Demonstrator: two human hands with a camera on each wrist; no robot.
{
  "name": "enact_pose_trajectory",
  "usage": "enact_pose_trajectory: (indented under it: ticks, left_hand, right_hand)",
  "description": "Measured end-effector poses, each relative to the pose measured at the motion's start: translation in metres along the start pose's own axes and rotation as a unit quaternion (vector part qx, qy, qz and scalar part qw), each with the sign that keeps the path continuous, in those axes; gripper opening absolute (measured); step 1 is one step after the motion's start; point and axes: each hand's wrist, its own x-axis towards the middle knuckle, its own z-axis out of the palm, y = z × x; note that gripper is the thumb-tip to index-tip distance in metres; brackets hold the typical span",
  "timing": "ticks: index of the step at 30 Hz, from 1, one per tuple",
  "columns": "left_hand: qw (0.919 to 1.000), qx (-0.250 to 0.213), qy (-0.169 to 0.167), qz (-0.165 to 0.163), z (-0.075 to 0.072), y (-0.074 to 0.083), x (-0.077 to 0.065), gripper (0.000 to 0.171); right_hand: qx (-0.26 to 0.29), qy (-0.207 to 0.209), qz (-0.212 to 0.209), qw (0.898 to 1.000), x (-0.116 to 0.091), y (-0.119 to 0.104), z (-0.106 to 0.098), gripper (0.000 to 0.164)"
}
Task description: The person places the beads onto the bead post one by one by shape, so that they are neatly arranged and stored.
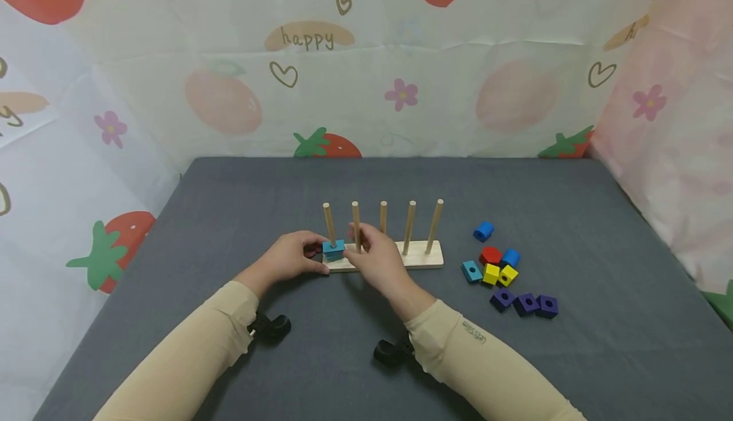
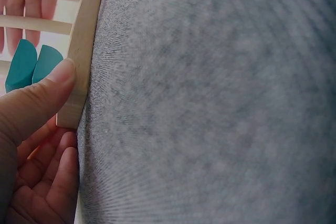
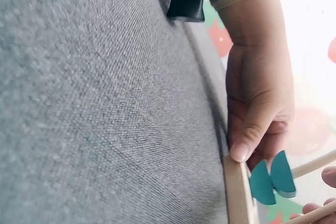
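A light wooden peg stand bears a row of upright pegs. Two teal blocks with rounded sides sit stacked at the foot of its leftmost peg. My left hand grips the left end of the base, thumb against its front edge and the other fingers round the end. Beside the stacked blocks, my right hand is at the second peg. Its fingers extend behind that peg in the left wrist view, and no block shows in them.
Right of the stand lie loose blocks: blue ones, a red one, a teal one, yellow ones and purple ones. A grey cloth covers the table. Patterned fabric hangs behind it.
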Motion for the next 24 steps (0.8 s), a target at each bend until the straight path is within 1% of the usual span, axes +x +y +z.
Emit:
enact_pose_trajectory:
  ticks: [3, 8, 10, 13, 17, 24]
  left_hand:
    - [1.0, -0.001, -0.001, -0.002, 0.0, 0.0, 0.0, 0.053]
    - [1.0, -0.003, -0.002, -0.002, -0.001, 0.002, 0.0, 0.054]
    - [1.0, -0.002, -0.001, -0.006, -0.001, 0.002, 0.001, 0.053]
    - [1.0, 0.001, -0.001, -0.004, -0.002, 0.002, 0.0, 0.053]
    - [1.0, 0.003, -0.003, -0.004, -0.001, 0.001, 0.0, 0.054]
    - [1.0, 0.0, -0.004, -0.005, 0.0, 0.0, 0.001, 0.053]
  right_hand:
    - [0.0, -0.001, -0.011, 1.0, -0.003, -0.003, -0.004, 0.047]
    - [-0.001, -0.007, -0.014, 1.0, -0.01, -0.007, -0.013, 0.049]
    - [0.006, -0.012, -0.013, 1.0, -0.013, -0.008, -0.018, 0.05]
    - [0.017, -0.02, -0.024, 0.999, -0.017, -0.008, -0.027, 0.05]
    - [-0.003, -0.021, -0.034, 0.999, -0.022, -0.006, -0.041, 0.045]
    - [-0.051, -0.022, -0.017, 0.998, -0.031, 0.003, -0.075, 0.029]
